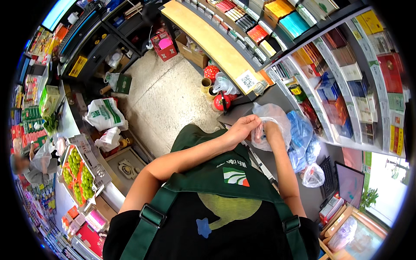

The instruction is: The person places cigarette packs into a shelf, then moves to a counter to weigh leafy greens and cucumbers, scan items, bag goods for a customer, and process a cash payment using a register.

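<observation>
A thin translucent plastic bag point(281, 117) is at the counter on the right, between my two hands. My left hand point(245, 127) pinches the bag's rim between thumb and fingers. My right hand point(272, 131) reaches into the bag's mouth; its fingers are partly hidden by the plastic, so its grip is unclear. Something pinkish shows through the bag near my fingertips, too blurred to name. Directly right of the bag lies a blue plastic bag point(300, 139), and a small tied clear bag point(313, 175) sits below it.
A keyboard point(329, 177) and a monitor point(349, 183) stand at the right. Shelves of boxed goods point(334, 87) rise behind the counter. On the left counter is a crate of green grapes point(87, 182). A person point(34, 165) is beyond it. Red round containers point(221, 102) stand on the floor ahead.
</observation>
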`<state>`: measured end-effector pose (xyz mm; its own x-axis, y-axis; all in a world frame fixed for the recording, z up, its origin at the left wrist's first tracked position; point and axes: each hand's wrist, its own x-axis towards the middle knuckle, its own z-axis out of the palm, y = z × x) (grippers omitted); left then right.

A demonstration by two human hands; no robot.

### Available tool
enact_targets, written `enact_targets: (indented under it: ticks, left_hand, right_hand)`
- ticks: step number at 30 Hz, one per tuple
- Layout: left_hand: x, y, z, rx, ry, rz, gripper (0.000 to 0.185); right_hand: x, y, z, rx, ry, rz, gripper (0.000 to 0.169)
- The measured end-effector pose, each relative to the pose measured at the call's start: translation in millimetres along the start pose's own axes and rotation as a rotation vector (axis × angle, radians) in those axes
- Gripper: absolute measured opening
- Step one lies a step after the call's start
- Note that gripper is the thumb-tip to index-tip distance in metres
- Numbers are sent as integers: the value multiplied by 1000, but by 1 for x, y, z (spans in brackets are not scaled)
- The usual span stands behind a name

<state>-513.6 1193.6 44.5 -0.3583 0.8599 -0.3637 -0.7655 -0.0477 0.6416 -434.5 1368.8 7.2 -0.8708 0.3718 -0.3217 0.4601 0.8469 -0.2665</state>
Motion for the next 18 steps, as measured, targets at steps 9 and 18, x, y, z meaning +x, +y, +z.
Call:
enact_targets:
  ticks: [9, 18]
  left_hand:
    - [3, -38, -72, 389, 22, -100, 42]
    - [-137, -15, -218, 97, 572, -47, 34]
  right_hand:
    - [-21, -14, -24, -14, 58, 5, 36]
    - [-26, -123, -120, -232, 168, 144, 43]
